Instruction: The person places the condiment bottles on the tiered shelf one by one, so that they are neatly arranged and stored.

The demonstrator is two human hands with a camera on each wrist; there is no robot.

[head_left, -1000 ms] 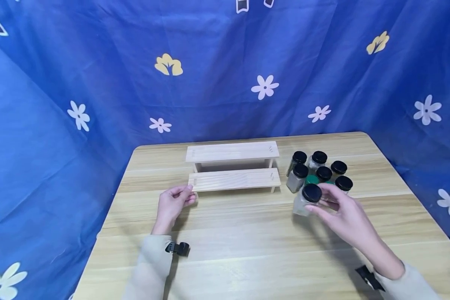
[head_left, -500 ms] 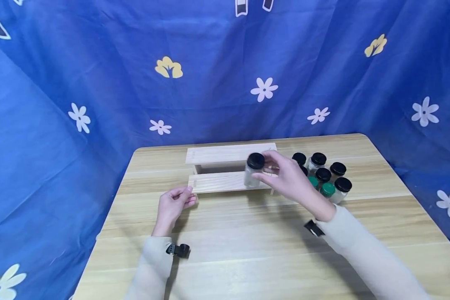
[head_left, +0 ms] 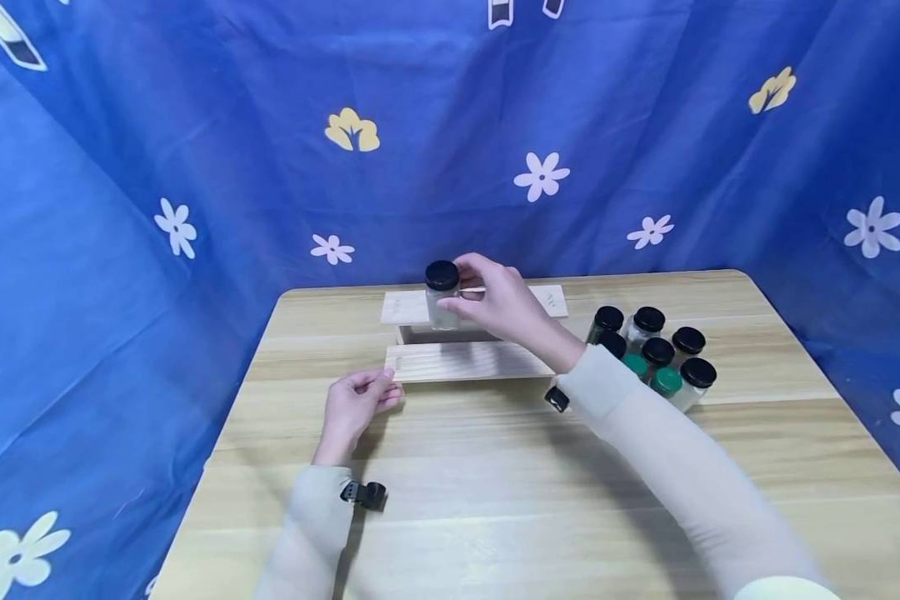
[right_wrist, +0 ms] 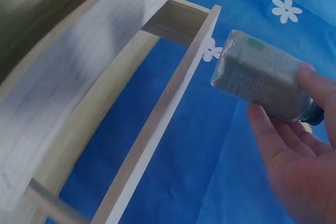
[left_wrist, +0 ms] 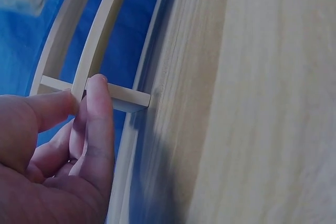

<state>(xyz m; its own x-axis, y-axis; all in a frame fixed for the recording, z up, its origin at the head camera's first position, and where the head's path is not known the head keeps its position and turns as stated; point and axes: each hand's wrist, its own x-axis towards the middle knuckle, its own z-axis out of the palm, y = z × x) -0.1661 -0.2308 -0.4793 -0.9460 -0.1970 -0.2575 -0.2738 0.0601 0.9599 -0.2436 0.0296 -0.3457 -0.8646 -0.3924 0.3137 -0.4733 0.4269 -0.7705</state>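
A two-step wooden rack (head_left: 465,363) stands near the back of the table. My left hand (head_left: 352,408) pinches the left front corner of its lower board, thumb on one face and fingers on the other in the left wrist view. My right hand (head_left: 504,302) holds a clear square spice jar (head_left: 442,310) with a black lid by its sides, upright over the left half of the upper board. In the right wrist view the jar (right_wrist: 262,74) has a greyish powder inside, and its base is apart from the upper board (right_wrist: 163,114).
To the rack's right stands a cluster of several jars, with black lids (head_left: 649,318) and green lids (head_left: 667,382). A blue flowered cloth (head_left: 435,167) hangs right behind the table (head_left: 450,492). My right forearm reaches across the rack's right end.
My right hand has carried the jar from beside the cluster leftward and back, over the lower board, to above the upper board. My left hand has kept its grip on the rack.
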